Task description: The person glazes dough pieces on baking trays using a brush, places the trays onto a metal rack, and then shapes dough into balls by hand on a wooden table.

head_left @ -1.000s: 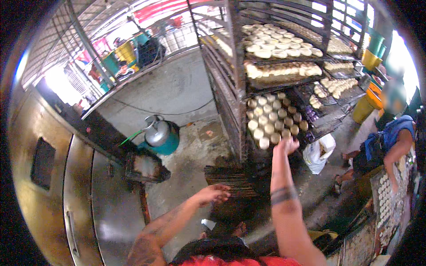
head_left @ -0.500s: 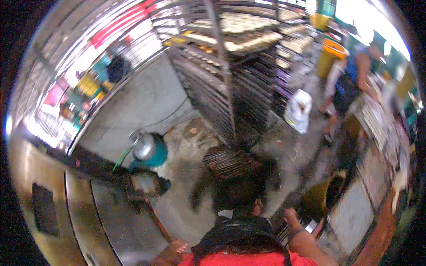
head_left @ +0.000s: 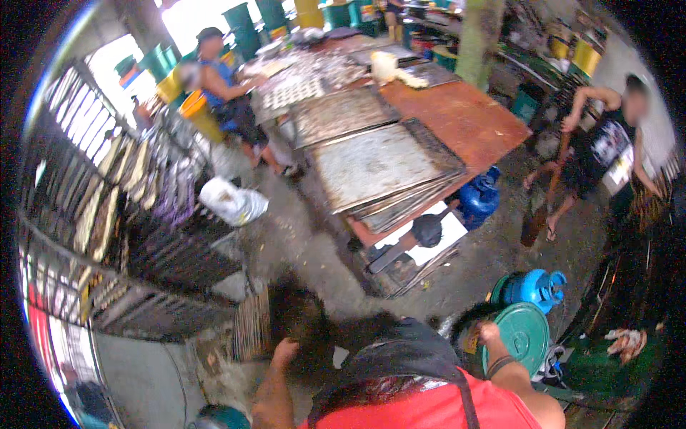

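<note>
My left hand (head_left: 286, 349), down at my left side over the dark floor near the slatted rack foot, has curled fingers with nothing visible in them. My right hand (head_left: 489, 332), also loosely closed and seemingly empty, is beside a round green lid (head_left: 522, 342). My red shirt and dark waist cloth fill the bottom middle. Ahead, a long rusty-topped table (head_left: 471, 121) bears stacked metal baking trays (head_left: 382, 168), a tray of small dough rounds (head_left: 293, 93) and a pale lump.
A co-worker in blue (head_left: 221, 86) stands left of the table; another (head_left: 597, 150) bends at the right. A tray rack (head_left: 107, 214) and white sack (head_left: 229, 200) are left. Blue cylinders (head_left: 536, 289) sit right. A dark-handled object (head_left: 421, 236) lies beneath the table's front edge.
My view has swung right, from the bread rack to the table. My right hand has left the tray in the rack and dropped to my side; my left arm has lowered too.
</note>
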A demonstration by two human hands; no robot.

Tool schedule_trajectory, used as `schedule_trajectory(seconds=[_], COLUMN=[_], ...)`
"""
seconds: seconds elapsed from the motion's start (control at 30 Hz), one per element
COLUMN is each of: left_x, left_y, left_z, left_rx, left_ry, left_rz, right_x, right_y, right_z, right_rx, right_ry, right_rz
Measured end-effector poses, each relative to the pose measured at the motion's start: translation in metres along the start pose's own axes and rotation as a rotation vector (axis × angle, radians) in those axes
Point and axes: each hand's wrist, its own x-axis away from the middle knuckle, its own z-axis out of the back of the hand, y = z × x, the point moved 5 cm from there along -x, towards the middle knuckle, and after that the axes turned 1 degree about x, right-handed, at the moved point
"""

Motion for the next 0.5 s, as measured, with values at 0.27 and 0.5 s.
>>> schedule_trajectory(seconds=[0.27,0.5], left_x=[0.007,-0.001], left_y=[0.457,0.657], left_z=[-0.187,-0.355], left_rx=[-0.039,-0.898], left_ry=[-0.679,-0.714], left_rz=[-0.702,-0.99], right_x=[-0.002,-0.014], right_y=[-0.007,0.123], right_z=[0.039,-0.042], right_rx=[-1.735,-1.759], right_ry=[0.068,0.155], right_rz=[-0.899,-1.214])
